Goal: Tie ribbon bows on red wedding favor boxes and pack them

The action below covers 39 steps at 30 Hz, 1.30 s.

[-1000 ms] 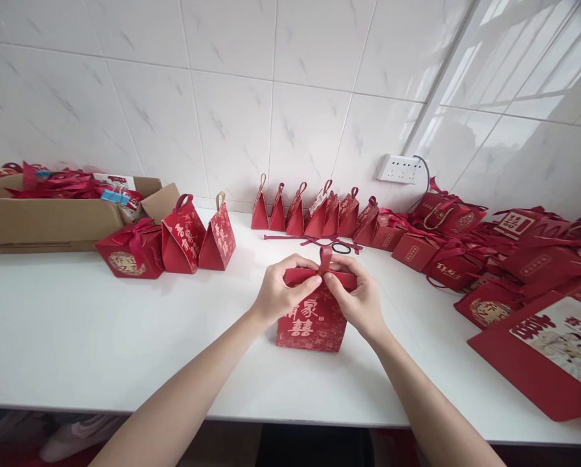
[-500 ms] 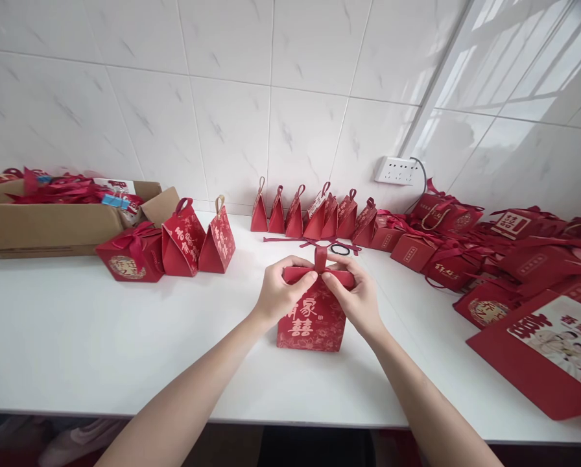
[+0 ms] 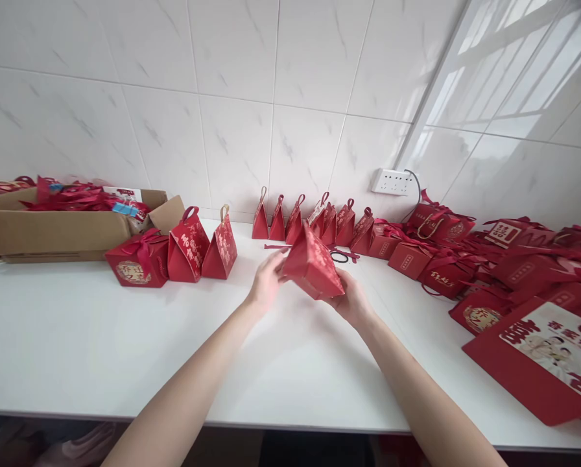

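A single head-worn camera looked forward and down across the white desk [image 3: 76, 337] from its near edge, facing the tiled wall [image 3: 232, 130] along the far edge, close enough that both forearms filled the foreground.

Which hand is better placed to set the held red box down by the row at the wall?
Probably the right hand: it cups the red box from below and bears it, nearer the row of boxes. The left hand only steadies the box's side.
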Available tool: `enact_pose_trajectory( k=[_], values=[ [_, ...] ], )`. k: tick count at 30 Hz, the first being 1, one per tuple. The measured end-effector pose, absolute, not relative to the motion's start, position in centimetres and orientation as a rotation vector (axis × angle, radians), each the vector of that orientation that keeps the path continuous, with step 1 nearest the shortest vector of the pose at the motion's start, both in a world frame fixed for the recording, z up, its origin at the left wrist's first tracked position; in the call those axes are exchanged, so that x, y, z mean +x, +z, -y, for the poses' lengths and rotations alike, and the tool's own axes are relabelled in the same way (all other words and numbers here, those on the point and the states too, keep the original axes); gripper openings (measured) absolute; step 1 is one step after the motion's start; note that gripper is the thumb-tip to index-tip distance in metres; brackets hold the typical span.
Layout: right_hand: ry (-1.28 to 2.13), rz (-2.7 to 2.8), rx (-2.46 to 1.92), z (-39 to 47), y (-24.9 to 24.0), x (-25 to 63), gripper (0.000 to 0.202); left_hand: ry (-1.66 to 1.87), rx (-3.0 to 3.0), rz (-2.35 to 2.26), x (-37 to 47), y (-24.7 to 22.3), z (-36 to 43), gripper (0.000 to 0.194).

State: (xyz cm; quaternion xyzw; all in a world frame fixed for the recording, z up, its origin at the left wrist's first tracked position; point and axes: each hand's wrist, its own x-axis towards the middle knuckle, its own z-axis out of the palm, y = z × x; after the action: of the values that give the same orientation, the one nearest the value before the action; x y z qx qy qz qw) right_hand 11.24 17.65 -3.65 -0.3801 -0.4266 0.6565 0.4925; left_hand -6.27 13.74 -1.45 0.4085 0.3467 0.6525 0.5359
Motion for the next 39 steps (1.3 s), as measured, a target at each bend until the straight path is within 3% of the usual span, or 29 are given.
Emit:
enact_pose_trajectory(
  k=[4,8,12,15,19,23,28,31,34,39],
  values=[
    [1.631,0.992,-0.88,-18.3,-4.0,11.6,0.016,1.293,1.334,-0.795,-5.2,-1.5,-12.8,0.047],
    [1.636,1.043,-0.845,-18.5,-4.2,11.7,0.02,1.261,1.37,-0.78,-5.2,-1.3,-12.6,0.049],
    [1.272,1.191,-0.9,-18.8,-4.7,11.7,0.028,1.347,1.317,-0.822,-5.9,-1.8,-13.2,0.062],
    [0.916,1.338,-0.985,-19.3,-5.5,11.9,0.034,1.312,1.557,-1.159,-5.8,-2.6,-13.3,0.064],
    [0.676,1.783,-1.256,-20.1,-7.2,12.2,0.033,0.916,1.892,-1.886,-5.7,-3.9,-13.5,0.047],
    [0.592,2.053,-1.315,-20.4,-8.3,12.3,0.03,0.837,1.754,-2.296,-7.5,-4.4,-14.7,0.038],
    [0.506,2.22,-1.251,-20.2,-8.5,12.6,0.025,0.794,1.489,-2.528,-10.9,-3.7,-15.4,0.045],
    [0.509,2.24,-1.252,-20.2,-8.4,12.6,0.025,0.74,1.412,-2.589,-11.6,-2.8,-14.7,0.047],
    [0.518,2.23,-1.23,-20.2,-8.4,12.6,0.023,0.707,1.482,-2.534,-10.8,-1.9,-13.7,0.03],
    [0.526,2.25,-1.209,-20.1,-8.3,12.4,0.023,0.772,1.866,-2.111,-7.7,-2.4,-13.2,0.029]
  ],
)
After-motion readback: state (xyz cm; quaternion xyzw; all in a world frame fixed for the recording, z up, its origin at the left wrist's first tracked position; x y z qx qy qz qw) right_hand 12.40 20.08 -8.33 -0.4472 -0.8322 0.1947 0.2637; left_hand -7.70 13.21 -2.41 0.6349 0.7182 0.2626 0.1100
